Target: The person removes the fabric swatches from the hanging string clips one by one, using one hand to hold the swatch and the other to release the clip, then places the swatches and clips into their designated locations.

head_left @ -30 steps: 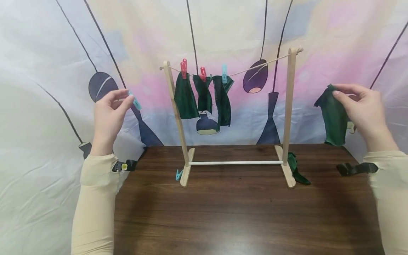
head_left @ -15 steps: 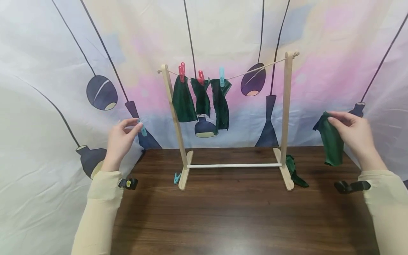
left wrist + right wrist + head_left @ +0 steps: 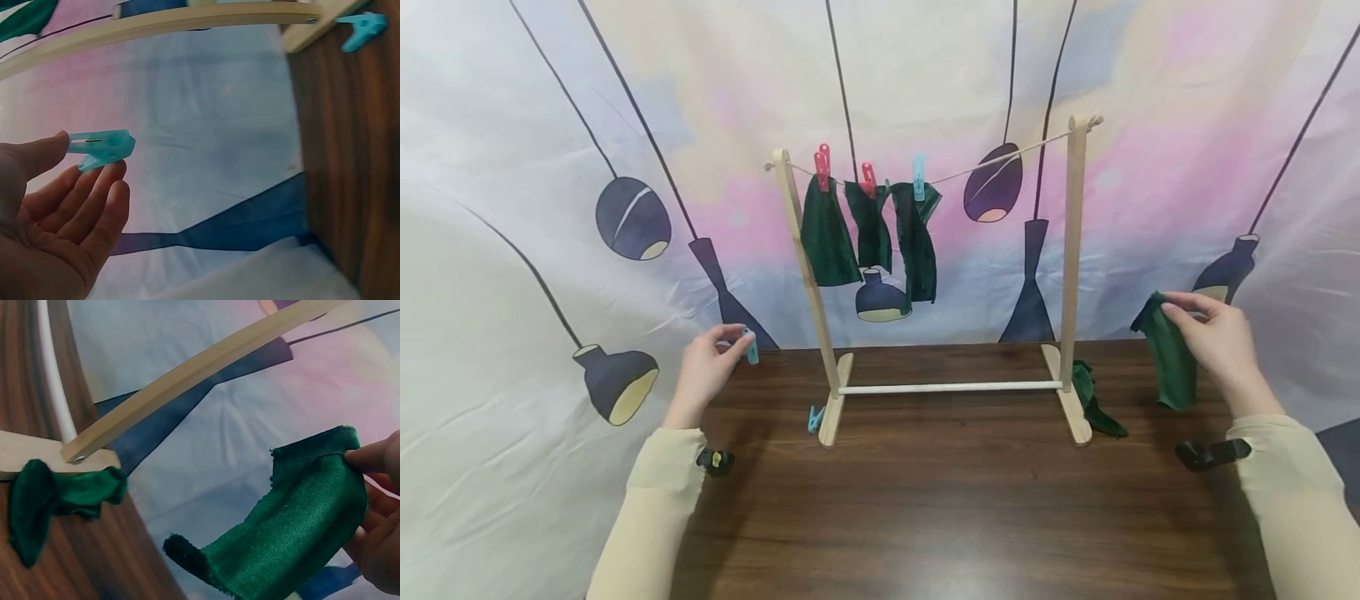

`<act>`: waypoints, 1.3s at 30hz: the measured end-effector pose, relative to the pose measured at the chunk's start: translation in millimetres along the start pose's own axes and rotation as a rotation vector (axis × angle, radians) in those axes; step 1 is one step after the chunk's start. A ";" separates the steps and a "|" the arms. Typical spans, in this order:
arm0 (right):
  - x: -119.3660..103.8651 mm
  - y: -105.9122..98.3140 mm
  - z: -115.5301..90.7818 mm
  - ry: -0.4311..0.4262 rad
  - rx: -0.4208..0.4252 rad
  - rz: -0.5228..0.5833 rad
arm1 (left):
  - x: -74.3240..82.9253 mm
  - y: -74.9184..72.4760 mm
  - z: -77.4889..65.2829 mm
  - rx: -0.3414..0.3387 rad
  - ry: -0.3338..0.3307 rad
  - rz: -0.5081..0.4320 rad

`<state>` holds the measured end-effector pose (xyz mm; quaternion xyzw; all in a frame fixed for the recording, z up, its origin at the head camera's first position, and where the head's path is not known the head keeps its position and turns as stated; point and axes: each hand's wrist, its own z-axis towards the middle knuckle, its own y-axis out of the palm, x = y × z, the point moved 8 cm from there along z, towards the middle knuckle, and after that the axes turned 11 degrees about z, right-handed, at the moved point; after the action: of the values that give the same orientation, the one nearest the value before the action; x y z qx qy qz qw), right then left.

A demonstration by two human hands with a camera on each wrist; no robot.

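My left hand (image 3: 711, 367) pinches a light-blue clothespin (image 3: 103, 147) between thumb and fingertips, left of the wooden drying rack (image 3: 1077, 250). On the other side, my right hand (image 3: 1221, 346) holds a piece of green cloth (image 3: 294, 512) by its top corner, and the cloth hangs down above the table's right side. From the rack's string (image 3: 958, 177) hang three green cloths: the left one (image 3: 830, 237) and the middle one (image 3: 872, 225) under red clothespins (image 3: 822, 169), the right one (image 3: 917, 250) under a light-blue clothespin (image 3: 919, 177).
A second light-blue clothespin (image 3: 816, 418) lies by the rack's left foot (image 3: 837, 404). Another green cloth (image 3: 62, 500) is crumpled beside the right foot (image 3: 1077, 421). A white rod (image 3: 951, 387) joins the feet on the brown table (image 3: 940, 500). Behind hangs a lamp-printed curtain (image 3: 925, 67).
Both hands have come down and inward, the left carrying the clothespin and the right the green cloth. The hanging cloths stay on the string; the head view has shifted slightly.
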<state>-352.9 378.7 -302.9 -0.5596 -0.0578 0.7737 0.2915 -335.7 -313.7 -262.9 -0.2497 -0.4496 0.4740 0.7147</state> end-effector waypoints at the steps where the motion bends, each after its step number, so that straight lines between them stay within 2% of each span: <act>1: 2.4 2.6 -0.5 0.001 0.001 -0.007 | -2.3 3.8 -1.4 -0.006 0.002 0.005; 7: 23.0 13.2 -2.8 0.031 -0.012 -0.026 | -19.1 33.0 -5.7 -0.073 -0.004 0.034; 11: 36.8 19.8 -4.4 0.049 -0.031 -0.029 | -29.7 51.0 -10.4 -0.118 -0.036 0.037; 16: 49.7 26.5 -7.4 0.071 -0.054 -0.023 | -40.8 73.4 -19.2 -0.205 -0.075 0.043; 19: 57.6 30.0 -8.5 0.103 -0.064 -0.004 | -45.5 83.8 -22.9 -0.242 -0.078 0.040; 27: 74.2 41.8 -11.8 0.124 -0.079 -0.019 | -58.9 102.4 -28.2 -0.274 -0.117 0.082; 32: 83.7 48.8 -13.3 0.142 -0.095 -0.022 | -63.0 114.8 -31.5 -0.320 -0.126 0.084; 39: 90.7 56.0 -9.3 0.106 -0.104 -0.012 | -66.7 125.0 -33.4 -0.346 -0.146 0.076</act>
<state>-384.6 377.2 -405.1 -0.6137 -0.0857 0.7371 0.2695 -372.7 -318.3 -403.5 -0.3506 -0.5655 0.4332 0.6080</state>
